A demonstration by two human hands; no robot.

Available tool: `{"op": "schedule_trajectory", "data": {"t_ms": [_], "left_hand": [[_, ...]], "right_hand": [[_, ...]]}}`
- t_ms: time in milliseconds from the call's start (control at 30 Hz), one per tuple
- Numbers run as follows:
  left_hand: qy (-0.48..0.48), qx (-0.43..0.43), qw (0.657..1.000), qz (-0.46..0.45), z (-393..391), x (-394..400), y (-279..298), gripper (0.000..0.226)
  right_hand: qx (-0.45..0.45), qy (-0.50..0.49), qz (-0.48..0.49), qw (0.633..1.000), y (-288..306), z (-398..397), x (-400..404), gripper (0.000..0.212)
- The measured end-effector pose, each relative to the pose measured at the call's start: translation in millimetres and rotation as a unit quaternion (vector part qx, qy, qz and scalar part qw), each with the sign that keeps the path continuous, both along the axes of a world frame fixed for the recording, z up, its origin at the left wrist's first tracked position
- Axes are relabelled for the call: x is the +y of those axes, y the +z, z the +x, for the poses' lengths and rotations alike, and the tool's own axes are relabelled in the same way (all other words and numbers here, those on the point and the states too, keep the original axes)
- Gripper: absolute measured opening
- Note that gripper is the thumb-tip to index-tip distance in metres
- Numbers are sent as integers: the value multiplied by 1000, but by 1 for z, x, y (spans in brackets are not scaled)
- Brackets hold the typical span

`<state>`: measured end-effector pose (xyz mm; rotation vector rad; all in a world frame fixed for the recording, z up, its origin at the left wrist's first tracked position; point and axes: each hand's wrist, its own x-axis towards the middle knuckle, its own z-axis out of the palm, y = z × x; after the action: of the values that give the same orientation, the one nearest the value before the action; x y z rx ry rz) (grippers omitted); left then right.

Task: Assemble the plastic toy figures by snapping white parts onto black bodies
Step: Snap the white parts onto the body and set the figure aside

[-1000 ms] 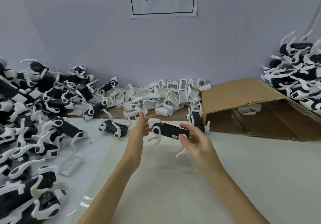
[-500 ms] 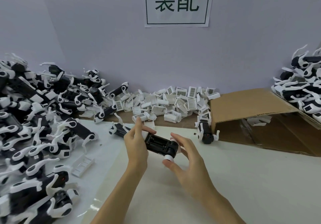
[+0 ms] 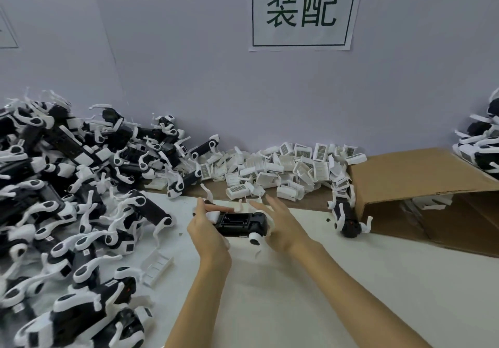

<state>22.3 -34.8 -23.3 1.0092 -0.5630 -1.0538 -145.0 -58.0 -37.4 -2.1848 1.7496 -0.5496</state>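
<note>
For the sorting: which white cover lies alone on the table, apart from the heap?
The ribbed white cover left of the left hand, beside the figures.

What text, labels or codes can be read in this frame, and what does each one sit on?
"装配": large dark characters inside a thin border on the white paper sign taped to the wall.
Barcode stickers on the white parts piled by the wall: bars visible, digits too small to read.
Small labels on the toy figures heaped at left: too blurred to read.
Dark printing on the cardboard box edge: illegible.
</note>
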Motion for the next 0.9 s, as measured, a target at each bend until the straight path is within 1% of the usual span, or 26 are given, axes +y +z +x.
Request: {"op": "schedule_trajectory", "data": {"t_ms": [67,167,233,333,433,533,600,700,767,800,833,900], "left_hand": [[13,-8,1000,-2,2,-2,-1,67],[26,2,1000,-5,8,-5,-4,64],[19,26,999,7,10,-7,-4,65],[16,48,998,30,10,-9,-4,65],[14,51,998,38,9,-8,-4,65],[10,47,998,37,7,-5,-2,66],[6,47,998,37,3,-3,-2,63],[-9,42,999,29,0,0,-1,64],[-21,28,999,27,0,2,-1,65],[-24,25,999,27,0,2,-3,63],[-26,26,999,26,0,1,-3,61],[-30,36,999,22,-1,-1,-3,58]], "right_hand": [[29,7,16,999,-1,9,-11,74],[80,-21,33,996,-14,19,-17,61],[87,-48,-12,995,-19,21,-17,52],[89,-63,-77,991,-18,15,-13,42],[73,-80,-86,990,-15,-1,-8,35],[67,-97,-72,990,-11,-14,-3,36],[53,-88,-80,991,-9,-15,-4,39],[38,-32,-36,998,-3,-11,-8,55],[62,-6,8,998,3,-6,-15,65],[75,-7,21,997,6,-4,-18,65],[85,-14,23,996,8,-3,-20,60],[83,-27,-4,996,6,-4,-20,50]]}}
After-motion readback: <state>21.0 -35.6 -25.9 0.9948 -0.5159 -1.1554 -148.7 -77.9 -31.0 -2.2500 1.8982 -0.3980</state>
